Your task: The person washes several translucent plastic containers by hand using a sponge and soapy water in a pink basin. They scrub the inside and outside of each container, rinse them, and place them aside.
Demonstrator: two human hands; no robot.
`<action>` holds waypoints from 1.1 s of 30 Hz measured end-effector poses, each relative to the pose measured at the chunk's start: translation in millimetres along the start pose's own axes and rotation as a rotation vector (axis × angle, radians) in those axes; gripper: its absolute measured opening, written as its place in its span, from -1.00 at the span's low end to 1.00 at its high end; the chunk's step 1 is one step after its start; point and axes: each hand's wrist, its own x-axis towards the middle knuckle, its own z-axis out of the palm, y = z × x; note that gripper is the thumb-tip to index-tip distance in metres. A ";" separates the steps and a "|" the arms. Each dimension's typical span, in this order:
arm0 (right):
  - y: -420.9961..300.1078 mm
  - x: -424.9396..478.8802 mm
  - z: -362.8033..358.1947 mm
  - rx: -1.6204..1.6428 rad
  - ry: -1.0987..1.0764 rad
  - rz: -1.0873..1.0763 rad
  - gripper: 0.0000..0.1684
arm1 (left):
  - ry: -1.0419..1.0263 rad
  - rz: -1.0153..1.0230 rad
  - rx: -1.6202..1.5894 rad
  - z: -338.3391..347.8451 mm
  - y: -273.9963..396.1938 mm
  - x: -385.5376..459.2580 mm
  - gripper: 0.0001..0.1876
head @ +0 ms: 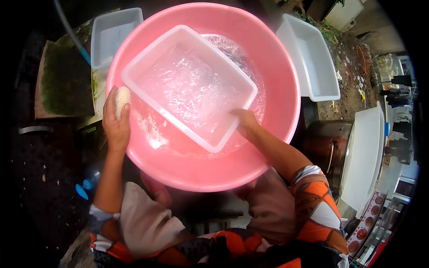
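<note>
A large round pink plastic basin (214, 176) stands before me with sudsy water in it. Inside it, a translucent white rectangular plastic tub (187, 110) lies at a slant, with rippling water in its bottom. My right hand (247, 122) grips the tub's near right wall, its fingertips over the inner side. At the basin's left rim, my left hand (115, 124) holds a pale, rough-textured scrubbing pad (122, 100) upright between thumb and fingers. White foam (156, 137) floats near the basin's left side.
One white plastic tub (115, 37) sits behind the basin at left, beside a grey hose (68, 28). Another white tub (316, 63) leans at right. A large dark metal pot (326, 144) and a white panel-like object (363, 157) stand nearer me. A blue-capped bottle (87, 184) lies low left.
</note>
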 end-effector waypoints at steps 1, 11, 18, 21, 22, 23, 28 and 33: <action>3.7 9.9 2.4 -0.050 0.040 -0.018 -0.55 | 0.001 0.011 -0.003 -0.7 0.4 1.0 -0.50; -78.3 24.3 -23.5 -0.466 0.370 -0.653 -0.77 | 0.001 0.008 -0.007 3.5 4.5 -0.3 -0.50; 24.1 8.3 6.0 -0.488 0.274 -0.290 -0.58 | -0.004 -0.011 0.020 -4.0 -0.7 -2.7 -0.49; -11.3 -12.0 9.1 -0.390 0.137 -0.045 -0.58 | 0.002 -0.027 -0.010 -3.8 3.5 -0.7 -0.49; -20.8 -12.0 0.5 -0.405 0.091 0.033 -0.57 | -0.004 -0.036 -0.019 -4.7 4.1 -1.9 -0.49; -31.8 -5.9 -9.7 -0.429 0.095 0.062 -0.54 | -0.001 -0.027 -0.023 -5.2 3.6 -2.0 -0.49; -55.0 -5.7 -11.0 -0.523 0.359 -0.376 -0.57 | 0.008 -0.021 -0.057 -0.8 2.1 -1.2 -0.49; -27.8 23.0 -9.7 -0.839 0.294 -0.279 -0.32 | 0.009 -0.084 -0.141 -2.3 5.9 -0.6 -0.49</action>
